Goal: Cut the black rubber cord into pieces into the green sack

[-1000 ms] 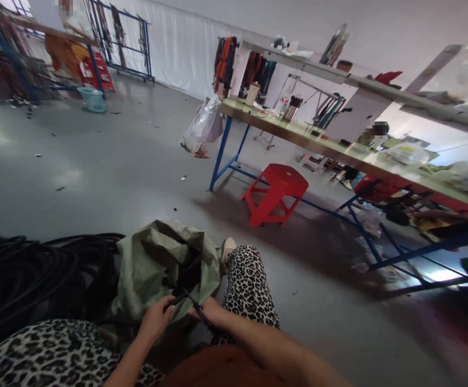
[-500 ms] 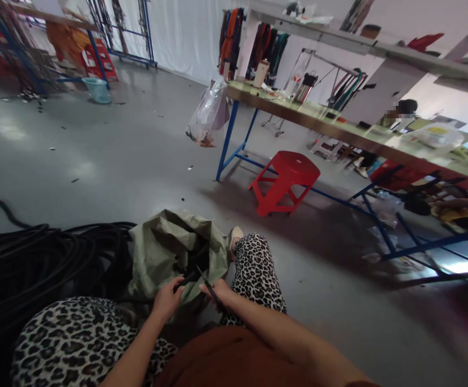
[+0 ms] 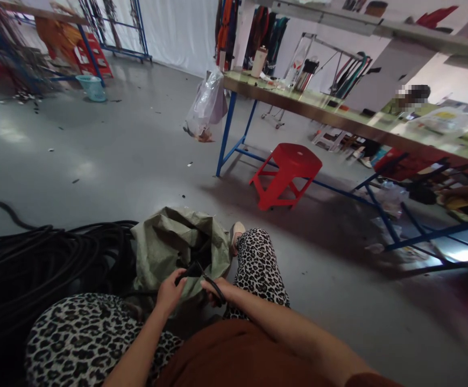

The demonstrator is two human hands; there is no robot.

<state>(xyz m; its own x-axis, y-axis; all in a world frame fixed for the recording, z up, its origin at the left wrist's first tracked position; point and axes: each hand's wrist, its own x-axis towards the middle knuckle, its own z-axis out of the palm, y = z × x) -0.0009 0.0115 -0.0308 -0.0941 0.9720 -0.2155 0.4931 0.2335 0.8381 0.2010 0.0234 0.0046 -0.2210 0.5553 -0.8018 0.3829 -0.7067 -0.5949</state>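
My left hand [image 3: 170, 291] is closed on a black piece [image 3: 189, 271] that points right over the mouth of a green woven sack [image 3: 149, 242]. Close to its right, my right hand [image 3: 217, 291] grips black-handled scissors [image 3: 214, 287], whose blades lie at the end of the black piece. Whether the blades touch it is too small to tell. Dark material [image 3: 201, 248] lies inside the sack. Left of the sack is a large heap of black cord or tubing [image 3: 56, 258], one length of which runs off to the left.
A red stool [image 3: 286, 172] stands ahead, by a long table [image 3: 282, 102] with blue legs and a hanging plastic bag [image 3: 207, 105]. A blue basket [image 3: 92, 88] is at the far left. Another person [image 3: 411, 99] is beyond the table.
The scissors have turned in my right hand and their blades now look closer together. The black piece in my left hand shows more widely. The view has shifted slightly.
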